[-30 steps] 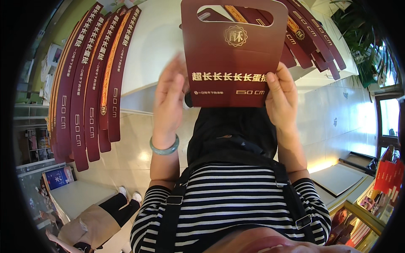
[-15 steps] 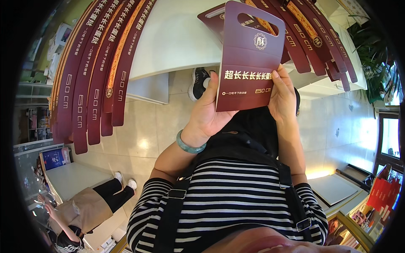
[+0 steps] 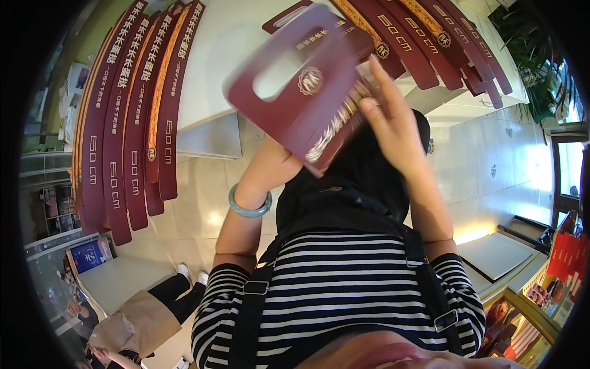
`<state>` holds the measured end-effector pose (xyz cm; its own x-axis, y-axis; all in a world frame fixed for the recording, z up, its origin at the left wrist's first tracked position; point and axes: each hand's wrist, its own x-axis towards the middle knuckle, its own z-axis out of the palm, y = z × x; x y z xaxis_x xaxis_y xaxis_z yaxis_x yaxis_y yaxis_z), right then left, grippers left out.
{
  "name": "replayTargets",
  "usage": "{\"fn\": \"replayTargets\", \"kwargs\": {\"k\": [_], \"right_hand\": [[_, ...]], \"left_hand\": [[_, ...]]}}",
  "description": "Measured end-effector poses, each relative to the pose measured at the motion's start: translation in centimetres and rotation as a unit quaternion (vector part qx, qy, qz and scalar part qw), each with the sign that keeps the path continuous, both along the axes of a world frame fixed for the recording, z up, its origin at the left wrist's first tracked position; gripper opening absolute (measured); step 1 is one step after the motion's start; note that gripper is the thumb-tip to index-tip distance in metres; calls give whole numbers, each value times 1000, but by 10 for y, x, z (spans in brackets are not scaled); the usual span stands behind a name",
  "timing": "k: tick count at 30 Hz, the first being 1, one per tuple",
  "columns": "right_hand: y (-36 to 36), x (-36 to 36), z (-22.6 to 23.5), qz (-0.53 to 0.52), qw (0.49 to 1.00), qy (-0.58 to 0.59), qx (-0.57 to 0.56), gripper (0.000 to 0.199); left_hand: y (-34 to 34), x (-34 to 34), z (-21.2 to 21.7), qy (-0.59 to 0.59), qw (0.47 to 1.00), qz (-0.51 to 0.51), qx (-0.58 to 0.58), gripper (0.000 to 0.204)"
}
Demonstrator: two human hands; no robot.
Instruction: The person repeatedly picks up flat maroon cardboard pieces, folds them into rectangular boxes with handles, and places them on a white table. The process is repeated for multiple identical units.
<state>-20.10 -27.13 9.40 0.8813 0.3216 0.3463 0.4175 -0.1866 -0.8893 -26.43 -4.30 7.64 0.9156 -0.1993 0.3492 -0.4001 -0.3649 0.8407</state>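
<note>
A maroon folding carton [image 3: 295, 114] with an oval handle cut-out is tilted in front of me, its printed front smeared by motion. My left hand [image 3: 276, 163] grips its lower left side from beneath, with the fingers hidden behind the card. At the carton's right edge is my right hand [image 3: 393, 126], thumb and fingers stretched out and apart. The fingertips are at or very near that edge; whether they touch it is hard to tell. Behind the carton, another maroon piece [image 3: 284, 16] lies on the white table [image 3: 212, 55].
Long maroon cartons [image 3: 126, 123] lie stacked at the left of the table, overhanging its edge. More long cartons [image 3: 424, 46] lie at the right. A plant [image 3: 531, 67] stands at far right. At lower left a person in a tan apron [image 3: 138, 320] stands beside a counter [image 3: 123, 277].
The carton has tipped over to the left and turned from upright to slanted. My left hand moved left with it. My right hand's fingers have straightened and spread at its edge.
</note>
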Motion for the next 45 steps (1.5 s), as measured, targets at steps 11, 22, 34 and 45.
{"fn": "replayTargets", "kwargs": {"k": [11, 22, 34, 45], "right_hand": [[4, -18, 11, -34, 960, -259, -101, 39], [-33, 11, 12, 42, 901, -390, -186, 37], [10, -4, 7, 27, 964, -240, -110, 31], [-11, -7, 13, 45, 990, -18, -131, 16]], "left_hand": [[-37, -22, 16, 26, 998, 38, -39, 54], [11, 10, 35, 268, 911, -119, -291, 30], [-10, 17, 46, -195, 972, 124, 33, 19], [8, 18, 41, -13, 997, 41, -59, 19]]}}
